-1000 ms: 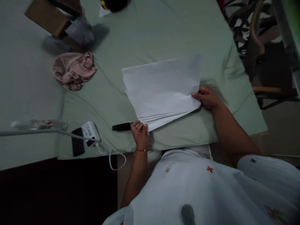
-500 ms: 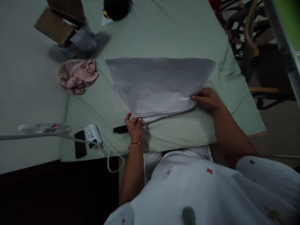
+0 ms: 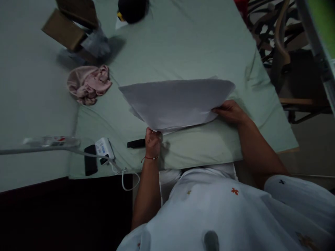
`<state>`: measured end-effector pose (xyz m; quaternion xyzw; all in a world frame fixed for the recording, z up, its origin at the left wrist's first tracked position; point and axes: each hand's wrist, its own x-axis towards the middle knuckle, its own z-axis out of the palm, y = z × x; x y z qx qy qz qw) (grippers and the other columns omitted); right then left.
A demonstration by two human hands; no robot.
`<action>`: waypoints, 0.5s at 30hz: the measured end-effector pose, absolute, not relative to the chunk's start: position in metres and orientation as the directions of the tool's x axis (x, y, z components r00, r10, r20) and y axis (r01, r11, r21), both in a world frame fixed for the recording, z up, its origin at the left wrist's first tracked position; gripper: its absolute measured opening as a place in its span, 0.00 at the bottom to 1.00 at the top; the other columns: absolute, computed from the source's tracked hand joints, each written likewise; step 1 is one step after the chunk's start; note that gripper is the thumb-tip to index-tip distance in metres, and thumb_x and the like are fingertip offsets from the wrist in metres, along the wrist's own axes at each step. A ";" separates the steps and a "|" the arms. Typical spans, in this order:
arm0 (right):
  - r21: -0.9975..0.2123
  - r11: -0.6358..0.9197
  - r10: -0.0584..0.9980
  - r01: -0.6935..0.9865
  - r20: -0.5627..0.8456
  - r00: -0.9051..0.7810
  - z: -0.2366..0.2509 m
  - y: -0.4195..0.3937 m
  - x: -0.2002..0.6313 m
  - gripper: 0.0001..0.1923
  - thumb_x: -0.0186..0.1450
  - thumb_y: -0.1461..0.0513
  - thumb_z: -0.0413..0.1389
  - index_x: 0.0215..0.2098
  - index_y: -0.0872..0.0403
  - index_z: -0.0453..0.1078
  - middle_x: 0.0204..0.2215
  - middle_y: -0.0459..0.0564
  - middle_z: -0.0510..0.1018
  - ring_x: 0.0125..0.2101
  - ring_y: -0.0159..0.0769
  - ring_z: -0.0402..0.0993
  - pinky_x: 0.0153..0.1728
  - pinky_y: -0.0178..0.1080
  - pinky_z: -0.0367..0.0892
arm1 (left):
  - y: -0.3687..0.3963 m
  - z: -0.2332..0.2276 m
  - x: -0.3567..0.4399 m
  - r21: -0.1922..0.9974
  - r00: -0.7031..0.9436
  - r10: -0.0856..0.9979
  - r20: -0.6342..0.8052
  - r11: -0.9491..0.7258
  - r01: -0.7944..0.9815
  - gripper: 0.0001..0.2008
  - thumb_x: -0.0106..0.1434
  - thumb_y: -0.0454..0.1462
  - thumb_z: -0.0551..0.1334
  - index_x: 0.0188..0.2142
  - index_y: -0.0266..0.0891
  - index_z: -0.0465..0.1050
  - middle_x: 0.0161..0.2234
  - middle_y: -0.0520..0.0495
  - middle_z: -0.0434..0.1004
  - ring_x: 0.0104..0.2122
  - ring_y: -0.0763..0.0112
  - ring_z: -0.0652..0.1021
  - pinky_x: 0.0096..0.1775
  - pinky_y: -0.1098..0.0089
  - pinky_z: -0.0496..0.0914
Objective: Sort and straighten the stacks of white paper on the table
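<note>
Several large white sheets of paper (image 3: 180, 101) tilt up over the green-covered table, their near edges layered. My left hand (image 3: 153, 141) pinches the stack at its near left corner. The fingers of my right hand (image 3: 227, 111) are closed on the right edge, thumb on top and the other fingertips hidden beneath. A dark, narrow object, possibly a stapler (image 3: 136, 143), lies just left of my left hand, apart from the paper.
A pink cloth (image 3: 90, 85) lies at the left, below brown boxes (image 3: 64, 29). Nearer are a dark phone (image 3: 90, 160), a white power strip (image 3: 104, 149) with a cable, and a plastic bottle (image 3: 52, 141). A black round object (image 3: 132, 10) sits at the back; a chair (image 3: 298, 69) stands right.
The far edge of the paper has come nearer to me and the sheets have bent and shifted apart. My left hand has closed on the near corner; my right hand has barely moved.
</note>
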<state>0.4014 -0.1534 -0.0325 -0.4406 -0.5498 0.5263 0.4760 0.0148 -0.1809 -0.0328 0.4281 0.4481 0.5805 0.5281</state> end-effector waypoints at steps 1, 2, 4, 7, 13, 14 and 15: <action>-0.998 0.066 0.985 -0.017 0.068 -0.158 -0.032 -0.154 0.400 0.15 0.57 0.51 0.69 0.41 0.47 0.83 0.41 0.46 0.86 0.45 0.41 0.80 0.58 0.51 0.71 | -0.180 -0.032 0.015 0.974 -0.111 0.993 0.030 -0.054 -0.220 0.21 0.47 0.39 0.75 0.41 0.45 0.75 0.36 0.52 0.76 0.37 0.73 0.76 0.43 0.74 0.71; -0.997 0.073 0.985 -0.018 0.075 -0.156 -0.032 -0.155 0.400 0.15 0.57 0.52 0.69 0.41 0.47 0.83 0.42 0.46 0.86 0.45 0.40 0.80 0.58 0.51 0.71 | -0.177 -0.031 0.016 0.982 -0.155 0.987 0.037 -0.065 -0.179 0.19 0.50 0.42 0.75 0.40 0.44 0.75 0.35 0.52 0.77 0.38 0.73 0.76 0.44 0.73 0.71; -0.997 0.078 0.987 -0.020 0.080 -0.142 -0.030 -0.156 0.398 0.13 0.58 0.52 0.69 0.40 0.46 0.83 0.41 0.45 0.85 0.45 0.40 0.80 0.59 0.51 0.71 | -0.171 -0.027 0.018 0.997 -0.238 0.970 0.057 -0.068 -0.036 0.18 0.54 0.47 0.74 0.38 0.41 0.76 0.36 0.49 0.78 0.40 0.71 0.77 0.47 0.70 0.71; -0.998 0.060 0.993 -0.017 0.062 -0.104 -0.027 -0.157 0.397 0.12 0.58 0.51 0.70 0.38 0.45 0.83 0.39 0.44 0.85 0.46 0.41 0.80 0.58 0.51 0.71 | -0.164 -0.016 0.018 0.991 -0.276 0.956 0.096 -0.067 0.112 0.19 0.53 0.50 0.75 0.33 0.37 0.78 0.34 0.47 0.80 0.38 0.69 0.77 0.46 0.68 0.72; -0.994 0.034 0.997 -0.105 0.042 -0.069 -0.019 -0.158 0.397 0.20 0.51 0.49 0.74 0.39 0.49 0.82 0.39 0.47 0.84 0.43 0.43 0.81 0.53 0.51 0.75 | -0.172 -0.001 0.006 0.976 -0.210 0.971 0.112 -0.068 0.206 0.14 0.46 0.40 0.78 0.24 0.39 0.75 0.25 0.51 0.75 0.36 0.64 0.79 0.46 0.63 0.75; -0.994 0.015 0.997 -0.106 0.023 -0.074 -0.019 -0.159 0.396 0.22 0.50 0.50 0.75 0.39 0.49 0.81 0.39 0.48 0.84 0.44 0.44 0.80 0.52 0.51 0.75 | -0.174 -0.003 0.003 0.976 -0.188 0.978 0.094 -0.053 0.213 0.14 0.45 0.38 0.79 0.25 0.39 0.76 0.26 0.50 0.76 0.38 0.62 0.80 0.47 0.62 0.76; -0.995 -0.006 0.997 -0.104 0.003 -0.082 -0.019 -0.159 0.395 0.23 0.49 0.50 0.75 0.39 0.49 0.81 0.39 0.48 0.84 0.44 0.45 0.80 0.51 0.51 0.76 | -0.176 -0.005 0.001 0.977 -0.170 0.982 0.079 -0.042 0.209 0.14 0.44 0.36 0.79 0.27 0.39 0.77 0.28 0.49 0.77 0.40 0.61 0.80 0.47 0.62 0.76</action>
